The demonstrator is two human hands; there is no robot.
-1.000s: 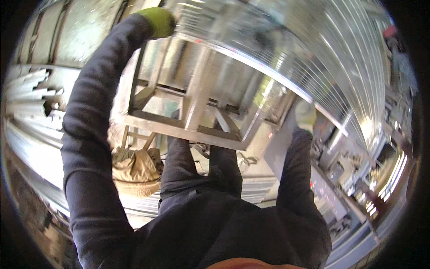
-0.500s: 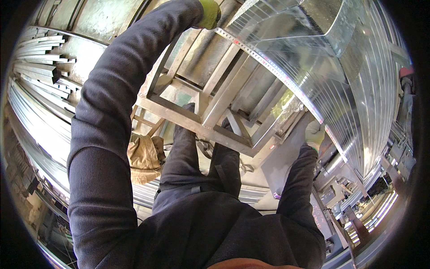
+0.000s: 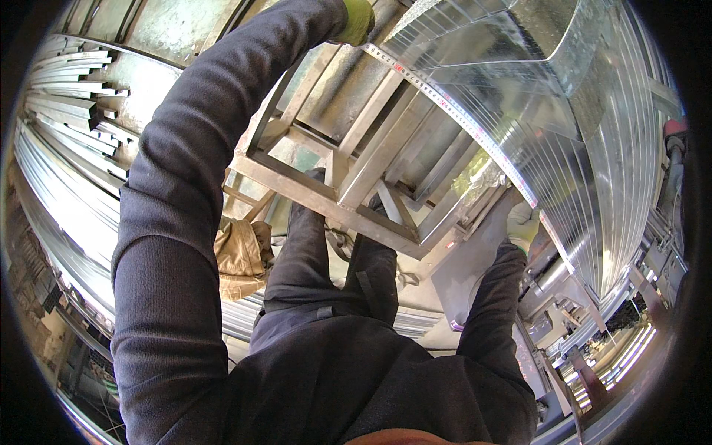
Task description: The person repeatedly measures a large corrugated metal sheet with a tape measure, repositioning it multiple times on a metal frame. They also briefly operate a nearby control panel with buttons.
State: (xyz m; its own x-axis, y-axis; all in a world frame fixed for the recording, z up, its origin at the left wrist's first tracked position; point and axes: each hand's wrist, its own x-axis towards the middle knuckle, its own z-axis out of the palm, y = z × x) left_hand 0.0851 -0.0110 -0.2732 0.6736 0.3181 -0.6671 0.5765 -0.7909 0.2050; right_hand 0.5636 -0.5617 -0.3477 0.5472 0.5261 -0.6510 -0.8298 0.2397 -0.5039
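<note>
A white tape measure (image 3: 475,135) is stretched along the near edge of a shiny sheet metal panel (image 3: 519,96) scored with many parallel lines. At the top, my left hand (image 3: 359,22), in a yellow-green glove, is closed at one end of the tape; its fingertips are mostly hidden. My right hand (image 3: 523,224), gloved too, has curled fingers pinching the tape near the panel's lower right. The panel rests over a metal frame (image 3: 334,194) of welded square tubes, whose lower parts show in front of my legs.
Long metal profiles (image 3: 67,193) are stacked along the left. A tan cloth (image 3: 241,259) hangs beside my leg. A grey flat surface (image 3: 467,271) lies under my right forearm, with metal parts and machinery (image 3: 578,319) farther right.
The panel, frame and left hand sit slightly farther right in the picture. Both hands stay at the tape, which keeps its place along the panel's edge.
</note>
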